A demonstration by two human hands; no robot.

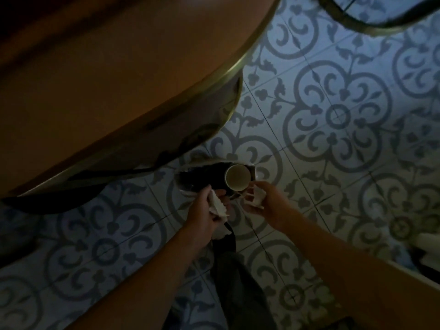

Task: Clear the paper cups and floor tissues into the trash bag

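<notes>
A dark trash bag (200,178) lies open on the patterned floor, just past the round table's edge. A paper cup (237,177) sits at the bag's mouth, its open top facing me. My left hand (204,208) is closed on a crumpled white tissue (217,206) and on the bag's near rim. My right hand (266,201) grips another white tissue (257,195) right beside the cup. Whether the right hand's fingers touch the cup is unclear in the dim light.
A round brown table (95,79) with a brass rim fills the upper left. Patterned blue-grey floor tiles (338,115) spread to the right. A dark round rim (357,22) shows at the top right. A dark strap or cloth (228,263) hangs between my arms.
</notes>
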